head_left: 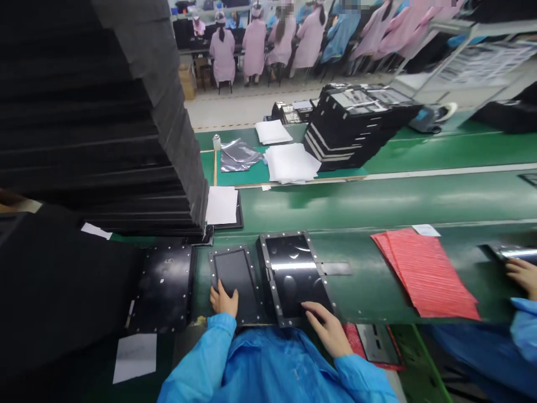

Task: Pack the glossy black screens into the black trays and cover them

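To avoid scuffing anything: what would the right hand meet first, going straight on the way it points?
The right hand would probably meet the glossy black panel first; they overlap in view, though depth leaves contact unclear.

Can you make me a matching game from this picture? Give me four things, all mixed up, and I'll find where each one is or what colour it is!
Things:
1. Left hand
2. Striped sheets
3. Right hand
4. Tall stack on the left side of the picture

Places and colours:
A. At the near end of the shiny panel
B. Black
C. On the dull dark panel
D. Red

Right pairs: 1-C, 2-D, 3-A, 4-B
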A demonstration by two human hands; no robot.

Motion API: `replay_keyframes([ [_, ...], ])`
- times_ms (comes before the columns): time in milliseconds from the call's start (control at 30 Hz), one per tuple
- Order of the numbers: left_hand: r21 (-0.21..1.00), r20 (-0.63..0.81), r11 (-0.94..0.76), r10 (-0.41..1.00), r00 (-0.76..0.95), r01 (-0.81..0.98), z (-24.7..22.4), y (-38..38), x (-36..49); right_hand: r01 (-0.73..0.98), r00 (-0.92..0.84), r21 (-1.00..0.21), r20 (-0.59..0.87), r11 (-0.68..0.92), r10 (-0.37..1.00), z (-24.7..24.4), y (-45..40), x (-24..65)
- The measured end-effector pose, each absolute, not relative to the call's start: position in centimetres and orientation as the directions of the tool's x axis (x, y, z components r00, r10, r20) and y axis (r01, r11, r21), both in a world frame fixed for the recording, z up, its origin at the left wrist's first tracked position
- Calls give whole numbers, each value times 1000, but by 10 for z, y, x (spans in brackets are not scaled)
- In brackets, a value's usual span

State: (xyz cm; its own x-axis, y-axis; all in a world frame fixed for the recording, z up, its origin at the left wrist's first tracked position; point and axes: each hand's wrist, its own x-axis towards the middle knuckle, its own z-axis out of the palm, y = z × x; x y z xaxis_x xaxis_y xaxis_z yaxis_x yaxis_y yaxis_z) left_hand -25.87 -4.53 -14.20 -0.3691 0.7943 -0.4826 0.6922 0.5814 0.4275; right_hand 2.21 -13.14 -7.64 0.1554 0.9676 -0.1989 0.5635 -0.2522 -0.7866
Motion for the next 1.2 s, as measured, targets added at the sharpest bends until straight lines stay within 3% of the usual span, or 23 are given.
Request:
replay_keyframes([
  [133,588,-573,683,730,-372,433,-124,-38,-258,553,52,-804,-227,-217,973,-69,-120,19],
  [233,805,-467,505,863,-193,311,-111,-48,-263,544,-65,-811,-294,-213,953,-62,-111,25],
  [300,872,-416,430,903,-108,235,-98,-60,-257,502,-123,-830,-347,-244,930,-60,-106,30],
  [400,880,-415,430,902,-115,202,-68,-81,-230,257,-277,-905,-405,-339,871,-61,-96,31],
  [500,926,-275,259,961,23,273,-36,-110,-184,-21,-408,-898,-393,-439,824,-62,-86,26],
  [567,893,-151,80,980,127,442,-24,-129,-149,-102,-354,-887,-391,-451,849,-62,-82,25],
  [633,762,-12,-82,990,140,643,-22,-141,-119,-148,-281,-879,-401,-453,872,-61,-81,32],
  [733,554,105,-147,989,106,819,-27,-148,-95,-195,-238,-856,-431,-478,870,-59,-83,55],
  [1033,437,-136,-101,975,176,894,-34,-144,-76,-235,-74,-869,-430,-435,900,-79,-70,89],
  [1200,419,-244,-128,938,248,899,-40,-139,-78,-11,205,-927,-370,-376,906,-78,-94,120],
])
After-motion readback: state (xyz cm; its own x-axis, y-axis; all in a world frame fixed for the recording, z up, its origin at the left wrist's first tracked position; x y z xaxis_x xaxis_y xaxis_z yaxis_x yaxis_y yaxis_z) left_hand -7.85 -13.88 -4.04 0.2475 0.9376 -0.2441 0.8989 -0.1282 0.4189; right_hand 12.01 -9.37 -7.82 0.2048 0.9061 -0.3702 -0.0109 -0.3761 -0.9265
